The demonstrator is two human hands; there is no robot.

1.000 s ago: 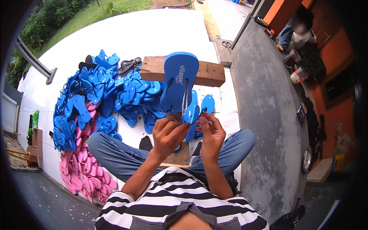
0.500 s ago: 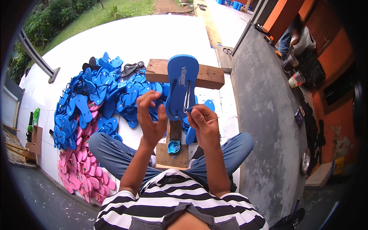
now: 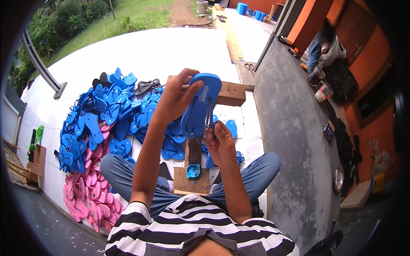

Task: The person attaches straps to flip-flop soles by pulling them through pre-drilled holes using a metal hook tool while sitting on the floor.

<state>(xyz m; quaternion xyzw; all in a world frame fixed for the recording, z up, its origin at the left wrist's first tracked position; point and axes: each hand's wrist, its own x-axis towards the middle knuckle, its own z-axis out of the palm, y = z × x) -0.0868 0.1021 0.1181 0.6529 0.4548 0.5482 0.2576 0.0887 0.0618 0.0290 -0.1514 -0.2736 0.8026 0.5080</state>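
Note:
A blue flip-flop (image 3: 197, 110) stands tilted up in front of me against a wooden block. My left hand (image 3: 177, 98) grips its upper end, thumb on the face and fingers around the edge. A thin looped metal wire (image 3: 208, 116) hangs along the right side of the flip-flop. At its lower end my right hand (image 3: 221, 143) is closed in a pinch on a small blue piece, mostly hidden by the fingertips. The wooden stand (image 3: 231, 94) has a crossbar behind the flip-flop and a post running toward me.
A small blue dish (image 3: 193, 170) sits on the stand's base between my legs. Heaped at left are blue flip-flops (image 3: 90, 121) and pink flip-flops (image 3: 92, 192). Black flip-flops (image 3: 147, 86) lie behind. Scissors (image 3: 249, 67) rest on the ledge; another person (image 3: 315, 51) sits at far right.
My left hand has gone from open beside the flip-flop to gripping its upper end. The flip-flop has shifted slightly lower in view; my right hand keeps its pinch, slightly lower.

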